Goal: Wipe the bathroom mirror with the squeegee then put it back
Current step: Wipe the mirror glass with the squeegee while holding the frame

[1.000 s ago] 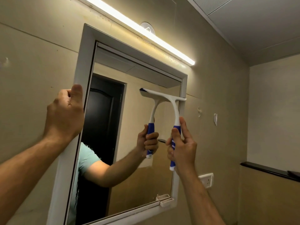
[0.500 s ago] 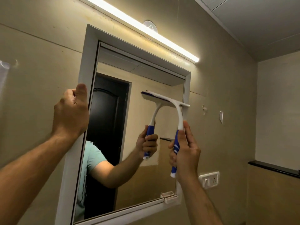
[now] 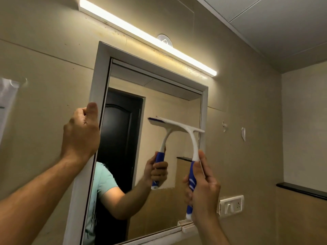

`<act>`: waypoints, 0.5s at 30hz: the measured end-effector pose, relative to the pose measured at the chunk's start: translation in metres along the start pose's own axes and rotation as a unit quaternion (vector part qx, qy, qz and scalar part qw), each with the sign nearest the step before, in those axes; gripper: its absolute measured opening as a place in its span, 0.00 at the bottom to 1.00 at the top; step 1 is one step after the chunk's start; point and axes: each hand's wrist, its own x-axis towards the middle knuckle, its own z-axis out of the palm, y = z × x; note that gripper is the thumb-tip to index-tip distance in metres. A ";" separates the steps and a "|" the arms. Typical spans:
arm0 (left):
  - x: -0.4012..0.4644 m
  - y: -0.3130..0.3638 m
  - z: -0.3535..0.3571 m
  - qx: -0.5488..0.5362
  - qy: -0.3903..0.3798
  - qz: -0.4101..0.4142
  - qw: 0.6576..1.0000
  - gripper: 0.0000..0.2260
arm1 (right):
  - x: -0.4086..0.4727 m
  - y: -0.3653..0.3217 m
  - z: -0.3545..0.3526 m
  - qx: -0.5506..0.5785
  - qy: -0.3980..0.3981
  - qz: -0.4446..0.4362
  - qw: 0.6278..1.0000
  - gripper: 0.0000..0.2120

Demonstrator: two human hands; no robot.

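Squeegee (image 3: 192,144) in my right hand (image 3: 203,188), blade above my fingers, flat on mirror (image 3: 177,156).
Fingers clamped round handle; blade axis crosswise, right side; left hand (image 3: 80,133) grips frame (image 3: 101,71).

A lit tube light (image 3: 148,38) ran along the beige tiled wall (image 3: 44,68), with a round white fitting (image 3: 164,39) just behind it. A white switch-and-socket plate (image 3: 231,206) sat low at right, a dark ledge (image 3: 300,190) farther right, beneath a panelled ceiling (image 3: 274,20).
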 end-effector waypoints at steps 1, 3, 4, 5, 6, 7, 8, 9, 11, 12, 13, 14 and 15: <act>0.002 -0.008 0.004 0.011 0.003 -0.004 1.000 0.24 | 0.006 -0.006 0.004 0.001 -0.003 -0.008 1.000 0.21; 0.001 -0.013 0.009 0.008 0.002 -0.020 1.000 0.23 | 0.018 -0.012 0.011 -0.001 -0.005 -0.012 1.000 0.20; 0.002 -0.010 0.006 0.005 0.015 -0.016 1.000 0.23 | 0.022 -0.012 0.014 -0.002 -0.006 -0.011 1.000 0.20; 0.004 -0.010 0.006 0.001 0.018 -0.013 1.000 0.23 | 0.024 -0.011 0.016 -0.004 -0.004 -0.010 1.000 0.21; 0.005 -0.011 0.007 0.003 0.017 -0.012 1.000 0.22 | 0.023 -0.008 0.017 -0.008 0.001 -0.010 1.000 0.21; 0.003 -0.011 0.008 0.002 0.009 -0.013 1.000 0.22 | 0.020 -0.004 0.018 -0.009 0.007 -0.010 1.000 0.20; 0.002 -0.012 0.009 0.000 0.002 -0.014 1.000 0.22 | 0.015 0.002 0.017 -0.009 0.014 -0.009 1.000 0.20; 0.002 -0.011 0.007 -0.002 0.002 -0.013 1.000 0.22 | 0.009 0.008 0.016 -0.007 0.020 -0.007 1.000 0.19; 0.002 -0.011 0.007 -0.008 0.003 -0.014 1.000 0.21 | -0.002 0.019 0.013 -0.006 0.029 0.000 1.000 0.16; 0.002 -0.011 0.007 -0.007 0.004 -0.018 1.000 0.21 | -0.007 0.024 0.011 -0.009 0.031 0.007 0.999 0.15; 0.002 -0.010 0.008 -0.006 0.002 -0.023 1.000 0.21 | -0.012 0.028 0.009 -0.010 0.032 0.015 0.999 0.15; 0.002 -0.010 0.008 -0.006 0.002 -0.022 1.000 0.21 | -0.016 0.030 0.007 -0.007 0.029 0.024 0.999 0.16; 0.002 -0.009 0.008 -0.005 0.002 -0.022 1.000 0.21 | -0.019 0.030 0.005 0.000 0.023 0.028 0.999 0.20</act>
